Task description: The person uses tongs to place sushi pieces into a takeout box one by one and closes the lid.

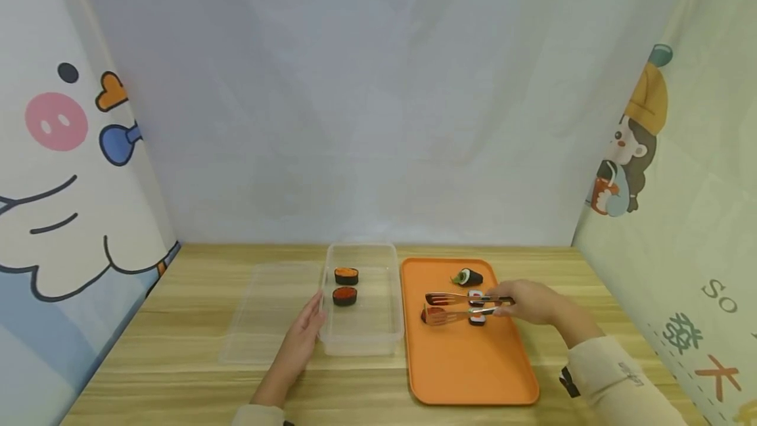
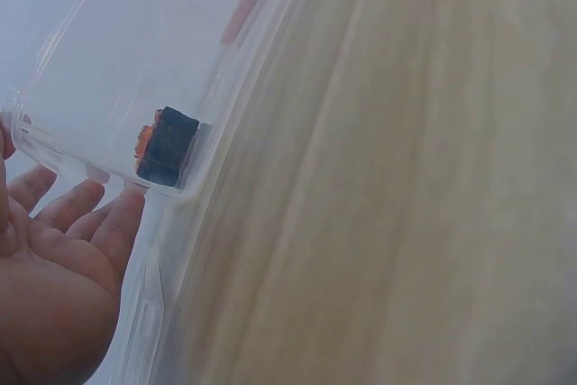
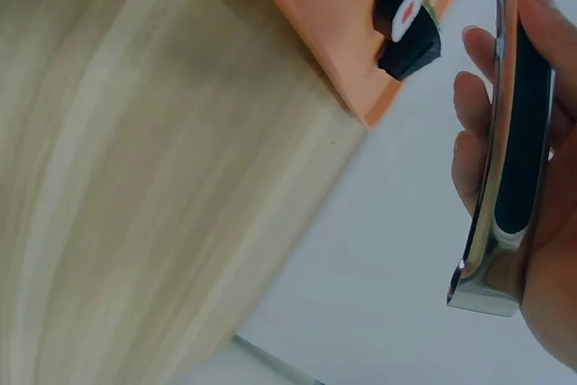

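Observation:
My left hand (image 1: 300,337) touches the left side of a clear plastic box (image 1: 372,331), its fingers extended along the rim in the left wrist view. Inside the box sit two toy sushi pieces, one orange-topped (image 1: 346,275) and one red-topped (image 1: 345,296). My right hand (image 1: 530,301) grips metal tongs (image 3: 525,132) by their dark-inlaid handle. Over the orange tray (image 1: 467,373), the tong arms stand spread apart, and the nearer tip overlaps a red-topped sushi piece (image 1: 425,315). Small white-and-black sushi rolls (image 1: 476,321) lie behind the arms, partly hidden.
A dark cone-shaped hand roll (image 1: 470,277) lies at the far part of the tray. Left of the box, a clear flat lid (image 1: 260,311) lies on the wooden table (image 1: 177,347). A pale curtain (image 1: 367,117) hangs behind, with printed cloths on both sides.

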